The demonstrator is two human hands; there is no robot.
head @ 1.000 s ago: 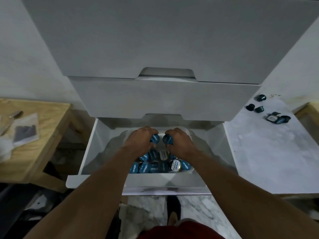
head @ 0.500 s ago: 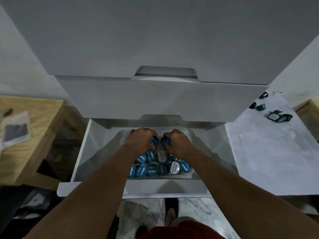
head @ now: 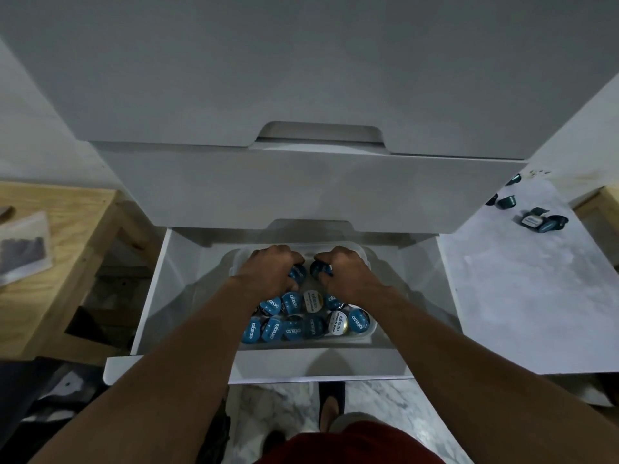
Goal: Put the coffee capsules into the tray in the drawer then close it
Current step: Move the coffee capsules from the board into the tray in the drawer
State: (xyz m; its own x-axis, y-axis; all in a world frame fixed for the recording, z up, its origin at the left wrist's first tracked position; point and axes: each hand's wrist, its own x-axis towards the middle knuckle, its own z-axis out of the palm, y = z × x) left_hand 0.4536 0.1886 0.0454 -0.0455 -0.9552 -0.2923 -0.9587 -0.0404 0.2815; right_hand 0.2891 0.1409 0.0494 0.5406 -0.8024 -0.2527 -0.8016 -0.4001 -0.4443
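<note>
Head view: the drawer (head: 318,361) stands open, its tray (head: 234,266) packed with coffee capsules (head: 303,328). At the tray's 12 o'clock end the left hand (head: 271,269) and right hand (head: 348,271) each curl their fingers round a blue capsule (head: 297,272). Loose capsules (head: 536,222) lie on the worktop (head: 519,296) at 2 o'clock.

Tray (head: 235,262): far half hidden beneath left hand (head: 271,269) and right hand (head: 346,269). Capsules (head: 297,273) in their grip: mostly covered. Plastic bag (head: 23,249): cut by left edge.

Open drawer (head: 335,363), tray (head: 366,333) of blue capsules (head: 291,324), left hand (head: 268,269) and right hand (head: 346,269) each gripping capsules
</note>
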